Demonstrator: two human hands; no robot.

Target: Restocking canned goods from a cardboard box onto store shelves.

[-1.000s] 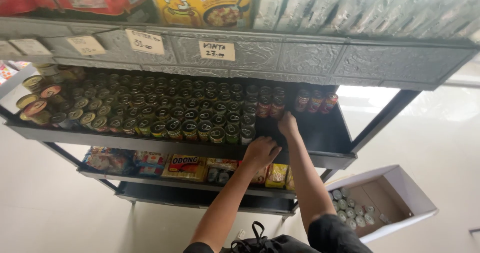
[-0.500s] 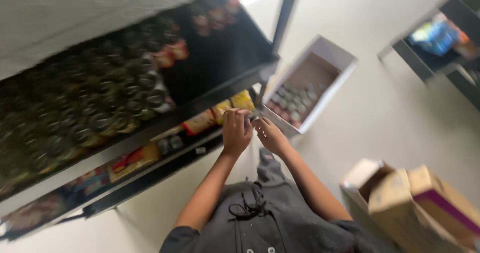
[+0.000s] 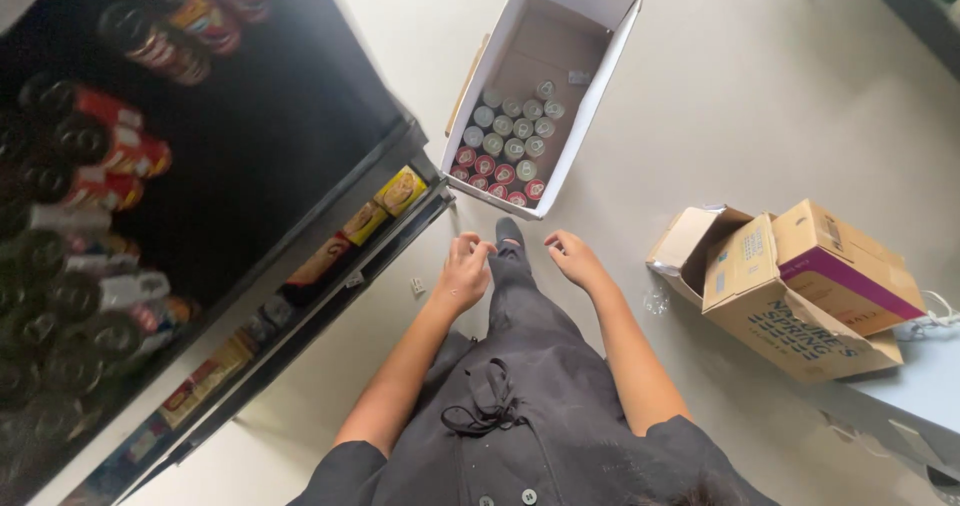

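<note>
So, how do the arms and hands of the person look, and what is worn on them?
Both arms are bare from short black sleeves down. The left hand and the right hand wear no gloves; no watch, ring or bracelet can be seen. The sleeves belong to a black buttoned top with a black cord tied at the front.

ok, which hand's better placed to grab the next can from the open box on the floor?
Probably the right hand: it is open, empty and more directly below the white box of cans. The left hand is also empty but half curled, nearer the shelf. The margin is small.
</note>
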